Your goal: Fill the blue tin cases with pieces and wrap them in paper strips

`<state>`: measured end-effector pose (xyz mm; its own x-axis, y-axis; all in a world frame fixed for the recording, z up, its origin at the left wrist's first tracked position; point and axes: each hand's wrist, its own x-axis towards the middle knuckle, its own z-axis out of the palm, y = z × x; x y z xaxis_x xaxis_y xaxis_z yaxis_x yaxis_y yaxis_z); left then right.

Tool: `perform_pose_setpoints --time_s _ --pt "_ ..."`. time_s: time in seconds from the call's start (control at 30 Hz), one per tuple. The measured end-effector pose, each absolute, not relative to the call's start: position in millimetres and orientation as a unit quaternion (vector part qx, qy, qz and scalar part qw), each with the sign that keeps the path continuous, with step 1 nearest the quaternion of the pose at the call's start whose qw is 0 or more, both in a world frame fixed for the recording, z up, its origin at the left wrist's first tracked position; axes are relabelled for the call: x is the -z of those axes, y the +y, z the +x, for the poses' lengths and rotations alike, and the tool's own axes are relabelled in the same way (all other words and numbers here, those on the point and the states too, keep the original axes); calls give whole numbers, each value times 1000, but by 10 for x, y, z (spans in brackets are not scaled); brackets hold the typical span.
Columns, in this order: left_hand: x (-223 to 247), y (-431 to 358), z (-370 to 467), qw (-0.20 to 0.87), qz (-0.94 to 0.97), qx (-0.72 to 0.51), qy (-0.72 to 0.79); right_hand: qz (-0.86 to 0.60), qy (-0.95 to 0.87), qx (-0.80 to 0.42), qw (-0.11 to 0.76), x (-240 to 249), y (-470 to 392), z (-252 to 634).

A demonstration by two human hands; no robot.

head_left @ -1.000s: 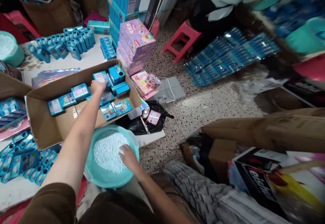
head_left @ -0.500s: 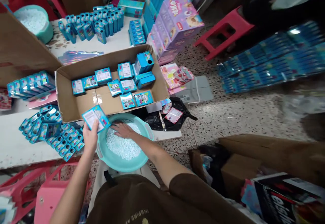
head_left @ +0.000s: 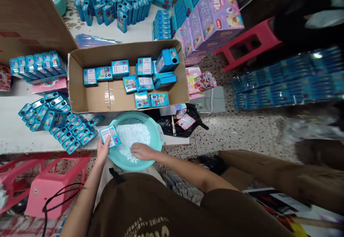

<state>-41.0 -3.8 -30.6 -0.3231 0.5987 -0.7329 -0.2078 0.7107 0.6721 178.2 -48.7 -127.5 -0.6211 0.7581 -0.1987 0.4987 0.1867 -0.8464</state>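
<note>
My left hand (head_left: 102, 151) grips a small blue candy box (head_left: 112, 134), thumb over its white printed panel, above the left rim of a turquoise basin (head_left: 156, 131). Small white candies (head_left: 135, 131) fill the middle of that basin. Down among them, my right hand (head_left: 143, 152) has its fingers curled over candies; the fingertips are partly buried. Just beyond the basin is a long open carton (head_left: 96, 98) with several blue boxes lying in it, mostly toward its right side. Left of the basin, rows of small blue boxes (head_left: 71, 129) with dark round holes on top rest on the white table.
More blue boxes (head_left: 122, 20) stand behind the carton. Purple boxes (head_left: 217, 18) are stacked at the back right. A black bag (head_left: 192, 124) lies right of the basin. Pink stools (head_left: 51, 190) stand at lower left; a red stool (head_left: 251, 43) is at right.
My right hand has moved from the far side of the candies toward me, its spread fingers now curled. My left hand has lowered the candy box toward the basin's left rim. The view has shifted.
</note>
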Motion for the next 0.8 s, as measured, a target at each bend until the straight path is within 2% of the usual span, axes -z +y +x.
perform_pose_setpoints --time_s 0.17,0.3,0.4,0.53,0.8 --pt "141 -48 -297 561 149 -396 711 -669 -664 -308 128 1287 -211 1994" --pt "9 -123 -188 558 163 -414 700 -698 -638 -306 110 1360 -420 1895" --pt "-30 -157 -128 563 174 -421 690 -727 -575 -354 122 1396 -661 1755" --pt "-33 -185 -78 546 214 -426 689 -730 -458 -470 190 1396 -850 1536" --pt "-30 -193 -89 522 257 -435 687 -580 -232 -708 330 1213 -757 1029"
